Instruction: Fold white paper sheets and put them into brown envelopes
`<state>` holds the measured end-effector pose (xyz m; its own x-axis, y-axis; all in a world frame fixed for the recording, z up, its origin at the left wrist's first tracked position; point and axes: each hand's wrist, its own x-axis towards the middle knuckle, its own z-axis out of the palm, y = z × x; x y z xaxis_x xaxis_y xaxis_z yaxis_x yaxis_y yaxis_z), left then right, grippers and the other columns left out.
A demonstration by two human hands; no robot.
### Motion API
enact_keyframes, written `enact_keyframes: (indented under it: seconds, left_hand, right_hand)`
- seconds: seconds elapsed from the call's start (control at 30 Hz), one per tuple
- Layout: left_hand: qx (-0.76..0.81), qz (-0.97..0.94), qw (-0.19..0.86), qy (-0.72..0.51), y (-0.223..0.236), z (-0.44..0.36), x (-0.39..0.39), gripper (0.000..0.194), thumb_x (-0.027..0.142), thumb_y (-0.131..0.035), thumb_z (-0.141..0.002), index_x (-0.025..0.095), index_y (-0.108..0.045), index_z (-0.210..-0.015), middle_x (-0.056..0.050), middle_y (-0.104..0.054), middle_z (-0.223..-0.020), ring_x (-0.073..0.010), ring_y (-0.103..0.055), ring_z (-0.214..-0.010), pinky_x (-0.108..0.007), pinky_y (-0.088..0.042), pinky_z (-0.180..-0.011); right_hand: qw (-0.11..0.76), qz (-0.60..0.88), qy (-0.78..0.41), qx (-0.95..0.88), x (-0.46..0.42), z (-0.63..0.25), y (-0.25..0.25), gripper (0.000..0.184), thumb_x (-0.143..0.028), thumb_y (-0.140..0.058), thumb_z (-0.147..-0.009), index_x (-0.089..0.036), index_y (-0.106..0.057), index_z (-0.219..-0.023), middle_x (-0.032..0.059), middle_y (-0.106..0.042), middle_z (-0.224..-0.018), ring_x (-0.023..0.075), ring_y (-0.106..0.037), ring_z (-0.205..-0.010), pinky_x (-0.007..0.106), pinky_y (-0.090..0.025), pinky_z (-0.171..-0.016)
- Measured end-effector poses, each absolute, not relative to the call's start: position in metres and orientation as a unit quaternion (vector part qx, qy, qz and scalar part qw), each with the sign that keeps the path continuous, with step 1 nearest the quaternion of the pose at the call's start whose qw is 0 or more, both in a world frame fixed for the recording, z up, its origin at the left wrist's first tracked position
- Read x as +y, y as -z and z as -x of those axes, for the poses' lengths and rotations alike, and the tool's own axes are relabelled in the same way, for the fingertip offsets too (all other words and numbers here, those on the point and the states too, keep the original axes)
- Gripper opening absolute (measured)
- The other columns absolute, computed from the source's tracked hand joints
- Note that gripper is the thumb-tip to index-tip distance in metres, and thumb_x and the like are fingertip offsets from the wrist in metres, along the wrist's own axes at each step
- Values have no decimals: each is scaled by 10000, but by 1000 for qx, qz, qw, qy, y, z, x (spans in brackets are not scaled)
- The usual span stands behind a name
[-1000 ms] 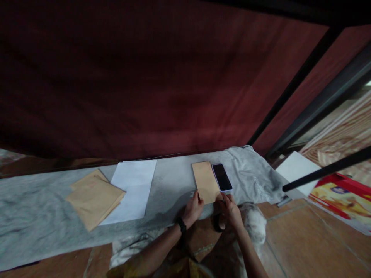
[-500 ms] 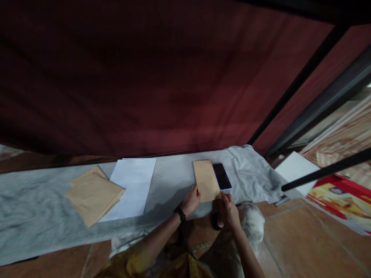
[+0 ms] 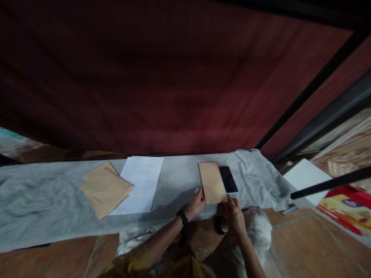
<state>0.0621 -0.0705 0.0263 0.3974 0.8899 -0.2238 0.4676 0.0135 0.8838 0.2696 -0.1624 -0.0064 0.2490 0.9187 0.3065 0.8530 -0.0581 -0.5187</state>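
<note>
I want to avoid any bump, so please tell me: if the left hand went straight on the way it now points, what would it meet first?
Most likely the flat rectangular brown paper piece; the left hand seems to hold it by its near left edge. Depth is hard to judge exactly.

A dark red fabric curtain (image 3: 179,85) spans the background; a thick black beam (image 3: 319,11) crosses its upper right corner. A slender black bar (image 3: 307,93) runs diagonally down the curtain's right side, with a wider dark grey beam (image 3: 327,121) to its right. A long grey plush cloth (image 3: 37,204) extends below the curtain and is bunched at its right end. Terracotta floor tiles (image 3: 304,235) with pale joints are visible in the foreground. At far right, a second slender black bar (image 3: 330,185) passes in front of a flat white panel (image 3: 306,175). A red printed carton (image 3: 348,208) with a yellow picture and blue oval is located just beside the panel.
</note>
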Motion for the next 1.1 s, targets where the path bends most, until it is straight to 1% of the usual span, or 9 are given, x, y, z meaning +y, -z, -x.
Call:
enact_keyframes:
  seconds: [0.17,0.23,0.3,0.37,0.47,0.67,0.8,0.93,1.1]
  left_hand:
    - [557,-693,397,-226,-23,2,-84,485,144,-464,-888,186,-555,-1363,-98,-677,-1165,-191,-652,-999,-330,-500,-952]
    - [585,-728,275,-228,-23,40,-88,468,153,-442,-909,179,-558,-1361,-115,-631,-1282,-202,-610,-1153,-340,-470,-1027]
    - [641,-724,140,-216,-22,79,-89,473,188,-439,-927,165,-533,-1390,-141,-585,-1367,-249,-516,-1303,-412,-417,-1097]
    - [701,-688,41,-182,-19,112,-89,515,277,-438,-952,106,-474,-1436,-205,-504,-1459,-317,-424,-1391,-486,-405,-1093]
    - [744,-658,-30,-109,-12,142,-90,589,397,-464,-953,44,-475,-1424,-255,-470,-1482,-385,-402,-1402,-543,-361,-1104]
    - [739,-672,-18,-34,-18,144,-89,429,282,-425,-974,58,-575,-1307,-246,-564,-1393,-345,-535,-1296,-471,-419,-1042]
    - [722,-688,38,-63,-40,144,-85,326,166,-378,-966,83,-626,-1160,-177,-702,-1129,-250,-651,-1093,-351,-476,-928]
    - [746,-657,81,-76,-58,153,-81,251,172,-419,-946,139,-657,-1019,-94,-718,-907,-207,-688,-880,-303,-495,-810]
    - [711,-695,60,-94,-66,130,-86,232,169,-437,-936,165,-662,-990,-93,-708,-986,-229,-655,-992,-335,-487,-902]
  right_hand:
    - [343,706,-34,-619,-173,-235,0,492,-245,-375,-973,-219,-426,-1462,152,-582,-1228,263,-651,-1048,406,-586,-812]
    - [351,649,-71,-672,-172,-206,-2,534,-175,-367,-952,-241,-408,-1480,146,-562,-1306,251,-620,-1150,395,-576,-888]
    - [341,609,-92,-711,-167,-172,0,549,-140,-350,-952,-243,-399,-1489,143,-531,-1383,244,-575,-1236,402,-554,-960]
    - [324,584,-71,-741,-161,-139,5,550,-164,-362,-972,-221,-347,-1519,160,-471,-1469,274,-484,-1347,459,-516,-1023]
    - [287,579,-19,-763,-154,-106,17,598,-161,-386,-974,-184,-263,-1559,178,-373,-1559,305,-368,-1435,524,-446,-1091]
    - [252,582,28,-773,-152,-102,30,613,-183,-396,-979,-167,-237,-1570,168,-289,-1613,305,-328,-1460,521,-403,-1128]
    - [241,579,24,-778,-153,-108,30,581,-213,-411,-988,-164,-285,-1552,164,-325,-1596,298,-334,-1458,510,-410,-1128]
    - [256,581,13,-772,-154,-106,30,553,-202,-415,-977,-145,-348,-1523,173,-352,-1579,306,-325,-1461,525,-410,-1125]
    - [329,592,-69,-733,-146,-104,24,451,-220,-369,-992,-170,-512,-1416,164,-500,-1470,286,-462,-1371,524,-446,-1092]
